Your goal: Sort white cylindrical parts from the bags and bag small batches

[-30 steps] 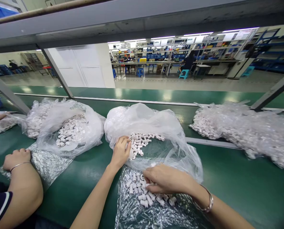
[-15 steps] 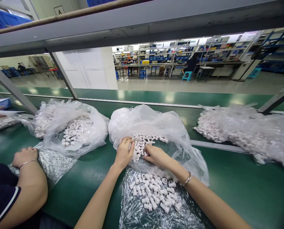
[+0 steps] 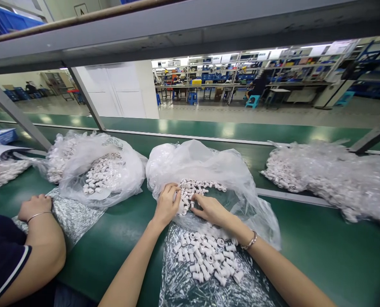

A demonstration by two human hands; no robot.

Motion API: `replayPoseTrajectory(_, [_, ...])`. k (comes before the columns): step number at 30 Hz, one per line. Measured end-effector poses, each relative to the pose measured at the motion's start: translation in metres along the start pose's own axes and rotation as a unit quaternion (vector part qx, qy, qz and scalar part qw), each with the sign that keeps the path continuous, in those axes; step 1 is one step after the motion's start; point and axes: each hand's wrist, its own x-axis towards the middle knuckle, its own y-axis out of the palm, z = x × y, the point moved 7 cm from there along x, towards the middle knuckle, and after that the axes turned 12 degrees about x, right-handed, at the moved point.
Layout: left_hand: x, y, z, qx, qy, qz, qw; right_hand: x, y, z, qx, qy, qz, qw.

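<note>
Both grips unclear, mid-frame | left hand (image 3: 167, 204), right hand (image 3: 211, 209) at white plastic-looking cylinders (image 3: 187, 190) in translucent plastic bag (image 3: 201, 161) | likely gathering; calls for light pinch

White pieces (image 3: 205, 270) here, green table (image 3: 119, 238) around them; left of them, navy sleeve (image 3: 4, 258), white-striped; beyond them, a stool (image 3: 252, 101), turquoise perhaps!

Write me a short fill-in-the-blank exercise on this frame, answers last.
1. At the open plastic bag, the hand with a bracelet at its wrist is the wearer's ____ one.
2. The small parts on the crinkled clear plastic are ____ in colour.
3. The neighbour's arm is on the wearer's ____ side.

Missing words: right; white; left.
</note>
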Motion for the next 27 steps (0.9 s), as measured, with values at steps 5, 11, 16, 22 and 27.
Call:
replayPoseTrajectory(5, [0.0, -0.001, -0.001, -0.002, 0.0, -0.001, 1.0, 0.003, -0.02, -0.012, 0.301, 0.077, -0.011, 0.95])
replayPoseTrajectory(11, [0.0, 0.0, 0.0, -0.002, -0.002, 0.0, 1.0, 0.008, -0.027, -0.008, 0.242, 0.063, -0.047, 0.967])
replayPoseTrajectory(16, [-0.001, 0.001, 0.0, 0.0, 0.001, 0.005, 1.0, 0.011, -0.002, -0.01, 0.039, 0.053, -0.065, 0.996])
replayPoseTrajectory(22, [0.0, -0.001, -0.002, 0.003, 0.001, 0.006, 1.0, 0.008, -0.013, -0.014, 0.205, 0.088, -0.056, 0.973])
replayPoseTrajectory(27, [0.0, 0.0, -0.002, 0.002, 0.0, 0.006, 1.0, 0.006, -0.033, -0.016, 0.38, 0.103, -0.049, 0.918])
